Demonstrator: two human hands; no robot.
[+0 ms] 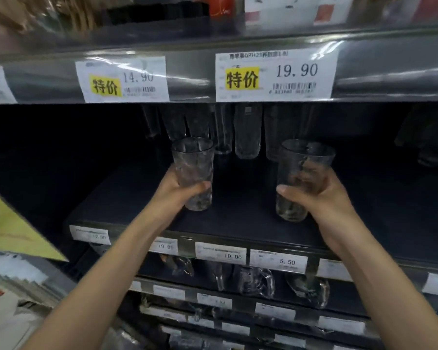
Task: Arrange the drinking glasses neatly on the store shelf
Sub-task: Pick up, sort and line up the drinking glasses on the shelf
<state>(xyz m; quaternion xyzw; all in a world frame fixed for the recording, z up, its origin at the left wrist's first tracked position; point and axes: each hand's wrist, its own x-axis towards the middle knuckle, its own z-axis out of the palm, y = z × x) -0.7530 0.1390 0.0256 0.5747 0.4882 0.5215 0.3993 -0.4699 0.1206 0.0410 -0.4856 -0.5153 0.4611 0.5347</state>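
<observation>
My left hand (177,195) curls round the lower half of the left glass (194,165), a clear, dimpled tumbler, long axis upright, mouth up, above the dark shelf (238,223). Well apart to its right, my right hand (321,198) wraps the right glass (304,168), clear, upright too, thumb in front.

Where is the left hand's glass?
The glass is left of centre in the head view, upright in the left hand at the shelf, in front of the back-row glasses and left of the other held glass.
</observation>
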